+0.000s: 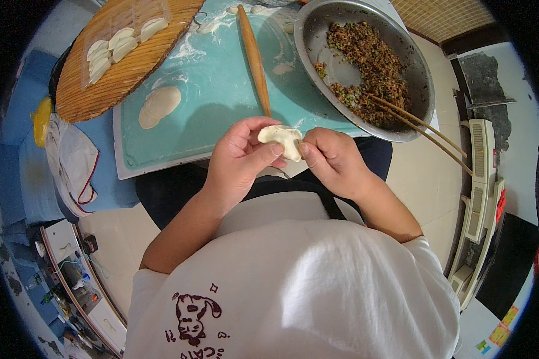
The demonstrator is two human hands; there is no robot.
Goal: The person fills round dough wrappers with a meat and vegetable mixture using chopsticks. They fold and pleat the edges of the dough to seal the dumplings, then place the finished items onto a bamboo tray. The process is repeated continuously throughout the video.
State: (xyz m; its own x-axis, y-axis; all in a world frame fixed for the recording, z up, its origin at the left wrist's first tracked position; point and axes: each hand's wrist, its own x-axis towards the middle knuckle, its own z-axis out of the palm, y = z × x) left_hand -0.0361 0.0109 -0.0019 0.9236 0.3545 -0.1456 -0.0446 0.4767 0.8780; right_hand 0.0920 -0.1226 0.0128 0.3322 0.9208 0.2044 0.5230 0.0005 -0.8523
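Between both hands is a dumpling [284, 140], its pale dough wrapper partly folded over. My left hand [240, 159] holds it from the left, thumb on the front of the dough. The thumb and fingertips of my right hand [330, 161] pinch its right edge. Any filling inside is hidden by the wrapper and fingers. Just beyond the hands lies a wooden rolling pin [254, 63] on the green board [197, 98], its near end by my left fingers. A few flattened dough wrappers [159, 107] overlap at the board's left.
At the right, a metal basin [312, 67] holds minced filling [373, 67], with wooden chopsticks [424, 130] resting over its rim. A round wooden lid [139, 76] at upper left carries a clear plastic tray with several finished dumplings [112, 47]. A blue sofa [117, 175] stands at the left.
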